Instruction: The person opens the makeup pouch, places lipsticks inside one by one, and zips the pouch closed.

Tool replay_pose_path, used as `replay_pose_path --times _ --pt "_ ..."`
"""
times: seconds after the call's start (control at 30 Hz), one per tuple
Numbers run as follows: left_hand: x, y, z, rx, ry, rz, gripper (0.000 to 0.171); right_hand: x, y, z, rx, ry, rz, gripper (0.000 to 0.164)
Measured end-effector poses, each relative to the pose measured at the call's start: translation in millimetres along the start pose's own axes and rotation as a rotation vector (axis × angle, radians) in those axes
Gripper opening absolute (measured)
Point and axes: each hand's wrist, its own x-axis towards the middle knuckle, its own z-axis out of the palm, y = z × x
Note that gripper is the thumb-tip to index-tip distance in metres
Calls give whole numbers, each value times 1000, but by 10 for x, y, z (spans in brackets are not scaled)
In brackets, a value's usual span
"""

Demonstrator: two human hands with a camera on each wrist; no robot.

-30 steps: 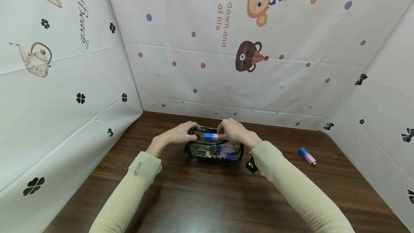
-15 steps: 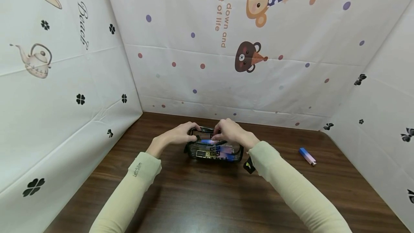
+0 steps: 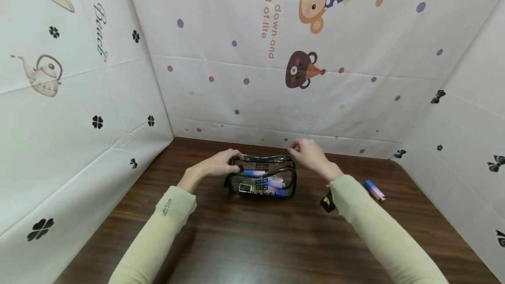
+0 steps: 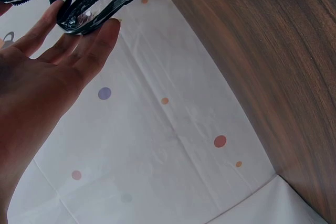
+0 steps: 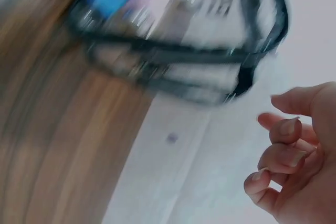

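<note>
Clear pouch, part-filled, with two hands and one loose stick

Left hand (image 3: 216, 164): grasping the left end of the pouch, thumb toward the front, fingers toward the back.

Right hand (image 3: 311, 154): released; fingers loosely bent, holding nothing, just beside the pouch's upper right corner and apart from it.

Pouch (image 3: 261, 183): clear, black-edged, dark lettering on the front; stands on the counter between the hands, its front and back rims parted at the top.

Inside sticks (image 3: 276, 182): blue and pink, lying lengthwise in the pouch; exact count unclear through the film.

Loose stick (image 3: 374, 190): blue and pink, one item, on the counter well to the right, beyond the right sleeve (image 3: 355, 207).

Counter (image 3: 244, 240): dark wood grain.

Cloth (image 3: 221, 95): white, printed with dots and bears, behind the counter.

Handling note, by judgement: the soft walls probably fold if squeezed, so the left hand does best to hold the end lightly with the rims spread, and the right to keep its knuckles clear of the edging.
</note>
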Motion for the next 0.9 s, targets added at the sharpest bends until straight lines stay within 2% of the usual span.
replay_pose_path --times 0.07,0.17,0.4,0.5,0.6,0.7,0.9 --pt "1 -5 7 -5 0 1 37 -42 185 -18 -27 7 62 23" --pt "4 -11 13 -8 0 3 37 -137 470 -43 -80 -35 134 30" --pt "16 -9 -2 6 -3 -6 37 -402 1049 -134 -178 -231 289 59" --pt "15 2 -18 1 4 -2 37 -508 1231 -160 -215 -311 353 64" --pt "9 7 -18 -5 2 -1 38 -639 1402 -180 -227 -381 409 63" --pt "1 2 -4 -6 -6 -1 39 -783 1559 -194 -226 -429 474 51" --pt "3 -15 -1 -8 -3 4 38 -957 1791 -201 -220 -467 587 33"
